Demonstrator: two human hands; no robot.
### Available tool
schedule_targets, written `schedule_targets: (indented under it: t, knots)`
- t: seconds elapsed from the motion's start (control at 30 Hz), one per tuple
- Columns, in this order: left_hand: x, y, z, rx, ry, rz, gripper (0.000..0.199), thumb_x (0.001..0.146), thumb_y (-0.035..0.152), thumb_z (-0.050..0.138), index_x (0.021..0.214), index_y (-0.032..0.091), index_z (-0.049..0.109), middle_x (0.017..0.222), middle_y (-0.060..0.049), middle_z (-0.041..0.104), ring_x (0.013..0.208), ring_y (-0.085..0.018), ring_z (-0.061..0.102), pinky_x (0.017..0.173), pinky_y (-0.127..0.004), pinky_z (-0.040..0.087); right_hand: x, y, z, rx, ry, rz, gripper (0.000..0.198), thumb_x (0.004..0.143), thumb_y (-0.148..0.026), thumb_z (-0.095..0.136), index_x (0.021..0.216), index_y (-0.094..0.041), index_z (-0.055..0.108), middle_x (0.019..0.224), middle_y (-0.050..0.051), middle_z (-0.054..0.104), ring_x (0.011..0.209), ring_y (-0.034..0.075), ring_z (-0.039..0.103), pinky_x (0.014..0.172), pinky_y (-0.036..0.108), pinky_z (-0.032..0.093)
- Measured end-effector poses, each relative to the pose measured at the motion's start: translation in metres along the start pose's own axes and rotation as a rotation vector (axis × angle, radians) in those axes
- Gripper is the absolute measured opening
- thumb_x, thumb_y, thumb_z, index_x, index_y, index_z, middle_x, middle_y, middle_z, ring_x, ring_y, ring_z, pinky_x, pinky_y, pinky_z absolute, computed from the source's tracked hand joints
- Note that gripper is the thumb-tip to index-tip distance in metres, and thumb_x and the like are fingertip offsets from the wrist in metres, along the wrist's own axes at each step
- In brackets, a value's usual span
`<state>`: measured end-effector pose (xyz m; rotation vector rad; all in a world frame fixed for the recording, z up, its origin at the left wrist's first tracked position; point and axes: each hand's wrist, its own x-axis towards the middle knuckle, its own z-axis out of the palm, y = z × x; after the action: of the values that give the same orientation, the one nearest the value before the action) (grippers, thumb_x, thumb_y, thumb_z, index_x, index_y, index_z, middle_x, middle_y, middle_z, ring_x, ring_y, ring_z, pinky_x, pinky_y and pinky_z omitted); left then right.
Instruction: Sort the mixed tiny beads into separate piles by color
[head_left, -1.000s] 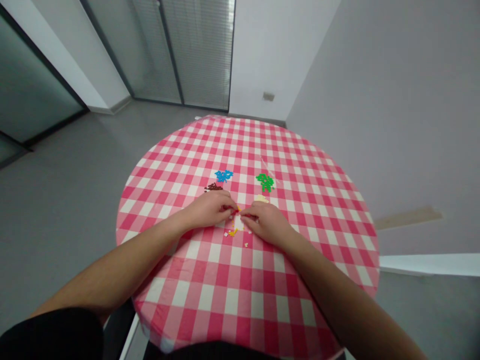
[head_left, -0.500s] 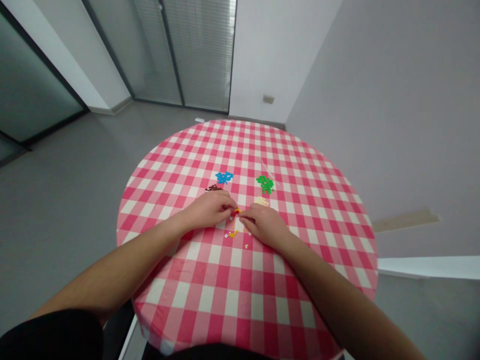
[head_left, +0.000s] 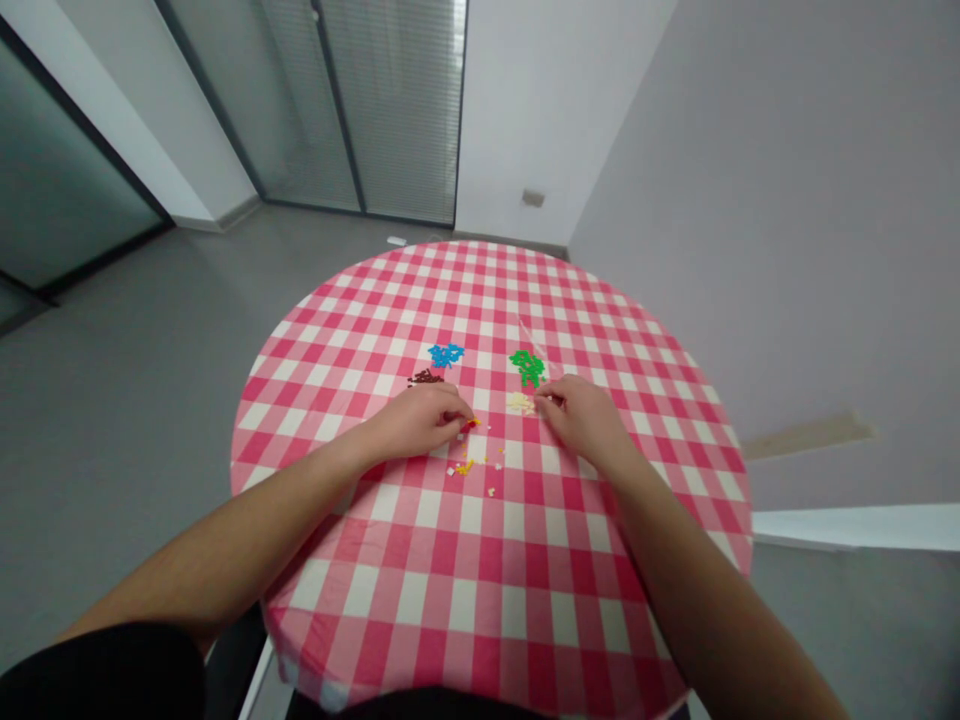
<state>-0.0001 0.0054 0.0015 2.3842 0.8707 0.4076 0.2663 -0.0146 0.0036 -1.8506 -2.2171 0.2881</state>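
Note:
My left hand point(head_left: 421, 418) rests on the table with thumb and fingers pinched on a small red-and-yellow piece point(head_left: 472, 423). My right hand point(head_left: 583, 416) is at the right edge of a pile of cream pieces point(head_left: 519, 403), just below the green pieces point(head_left: 528, 367). Its thumb and fingertips are pressed together; whether anything is between them is too small to see. Behind my left hand lie dark brown pieces point(head_left: 426, 377), partly hidden by it. Nearer to me are a few loose yellow pieces point(head_left: 465, 467) and a small white piece point(head_left: 451, 471).
A round table with a red-and-white checked cloth point(head_left: 480, 600) carries everything. Blue pieces point(head_left: 446, 355) lie beyond the brown ones. A single cream piece point(head_left: 491, 492) sits nearer to me. A glass partition point(head_left: 397, 110) and walls stand behind the table.
My right hand has moved away from the red-and-yellow piece, to the right and slightly farther from me, beside the cream pile. My left hand has stayed in place, still holding the piece.

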Motion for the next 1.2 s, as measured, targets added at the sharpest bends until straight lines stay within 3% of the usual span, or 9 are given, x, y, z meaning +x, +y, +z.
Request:
schedule_targets:
  t: [0.2, 0.47, 0.77, 1.2]
  knots:
    - [0.0, 0.0, 0.0, -0.012, 0.006, 0.005, 0.026, 0.085, 0.01, 0.052, 0.096, 0.019, 0.073, 0.09, -0.005, 0.072, 0.086, -0.018, 0.064, 0.082, -0.033, 0.049, 0.005, 0.014, 0.003, -0.048, -0.096, 0.003, 0.023, 0.092, -0.024, 0.055, 0.089, -0.02, 0.077, 0.093, 0.008, 0.072, 0.084, 0.021, 0.065, 0.068, 0.029, 0.041]
    - [0.0, 0.0, 0.001, -0.008, -0.002, 0.009, 0.025, 0.085, 0.009, 0.053, 0.096, 0.019, 0.073, 0.089, -0.005, 0.072, 0.085, -0.018, 0.064, 0.081, -0.032, 0.049, 0.006, 0.019, 0.007, -0.041, -0.125, -0.048, 0.028, 0.093, -0.026, 0.051, 0.089, -0.022, 0.078, 0.094, 0.007, 0.075, 0.083, 0.021, 0.066, 0.068, 0.028, 0.043]
    - [0.0, 0.0, -0.001, -0.013, -0.008, 0.01, 0.025, 0.086, 0.01, 0.051, 0.096, 0.018, 0.073, 0.089, -0.006, 0.072, 0.085, -0.018, 0.064, 0.08, -0.033, 0.049, 0.006, 0.017, 0.0, -0.064, -0.136, -0.004, 0.027, 0.09, -0.023, 0.051, 0.084, -0.02, 0.077, 0.091, 0.007, 0.075, 0.079, 0.022, 0.066, 0.063, 0.029, 0.041]
    - [0.0, 0.0, 0.001, 0.004, -0.01, 0.008, 0.024, 0.086, 0.01, 0.053, 0.095, 0.017, 0.074, 0.089, -0.005, 0.072, 0.084, -0.018, 0.064, 0.08, -0.032, 0.049, 0.005, 0.009, 0.005, -0.017, -0.102, -0.032, 0.024, 0.09, -0.024, 0.054, 0.088, -0.021, 0.078, 0.099, 0.007, 0.076, 0.086, 0.022, 0.068, 0.07, 0.03, 0.045]
